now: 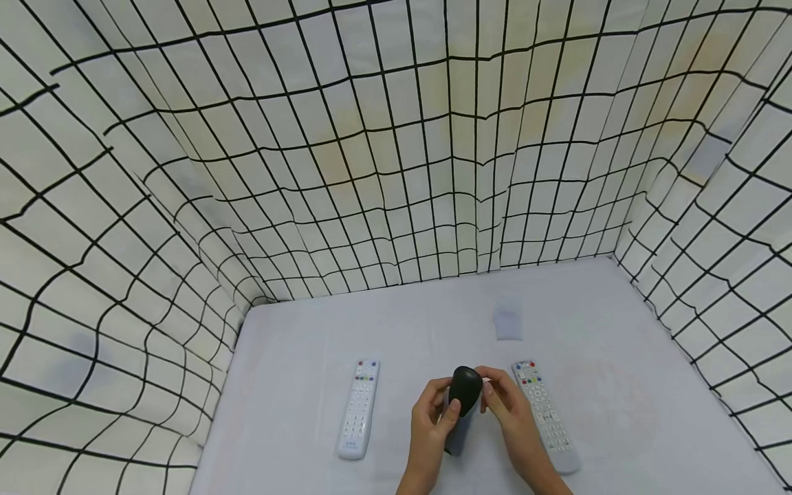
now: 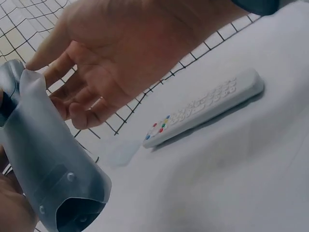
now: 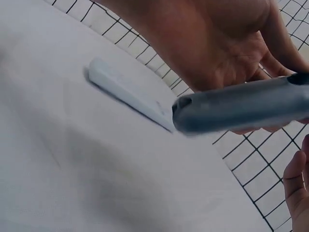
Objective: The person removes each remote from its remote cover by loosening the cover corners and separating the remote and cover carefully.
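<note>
Held up over the table is a dark round-ended handset (image 1: pixel 465 388), which looks like a remote control. A translucent plastic sleeve (image 2: pixel 58 145) covers its lower body, and dark material shows at the sleeve's lower opening. My left hand (image 1: pixel 431 421) grips the handset from the left, thumb across its front. At the sleeve's upper edge, my right hand (image 1: pixel 509 407) pinches a corner between thumb and finger, clearest in the left wrist view. A white remote (image 1: pixel 546 412) with coloured buttons lies partly behind my right forearm.
A second white remote (image 1: pixel 359 409) lies left of my hands. Beyond them a flat translucent plastic piece (image 1: pixel 509 324) rests on the white-covered table (image 1: pixel 278 385). White curtains with a black grid (image 1: pixel 396 151) enclose the back and sides.
</note>
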